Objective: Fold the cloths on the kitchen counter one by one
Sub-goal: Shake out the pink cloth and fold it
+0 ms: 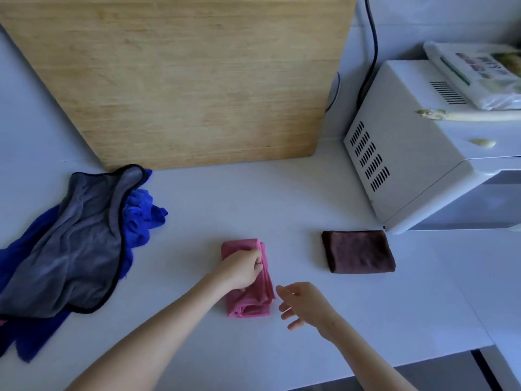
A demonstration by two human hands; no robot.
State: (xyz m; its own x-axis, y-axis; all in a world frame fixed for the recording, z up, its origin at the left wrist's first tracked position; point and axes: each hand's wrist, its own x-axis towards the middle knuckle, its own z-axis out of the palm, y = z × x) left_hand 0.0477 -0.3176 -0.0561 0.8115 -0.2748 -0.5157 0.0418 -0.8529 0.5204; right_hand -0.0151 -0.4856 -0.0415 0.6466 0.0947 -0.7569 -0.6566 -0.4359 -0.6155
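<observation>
1. At the far left of the desk (282,193) a grey cloth (79,244) lies crumpled over a blue cloth (143,210). Both are unfolded and waiting their turn.
2. The pink cloth (253,300) lies mid-desk towards the front edge. It is folded into a narrow bundle, with loose layers showing along its right side.
3. The left hand (242,270) rests on the pink cloth with its fingers curled, pinching the layers near the far right edge.
4. The right hand (304,303) is just beside the bundle's right side, not touching it. Its fingers are spread and relaxed, and it holds nothing.
5. The step in hand looks like the last fold or tidy-up of the pink cloth. It probably goes best if the left pinch holds the layers so they cannot slide. The right hand can then square the loose edges and press the bundle flat.
6. Further right the brown cloth (358,251) lies folded flat and square, near the microwave (408,142). It is a fair guide for the finished shape.
</observation>
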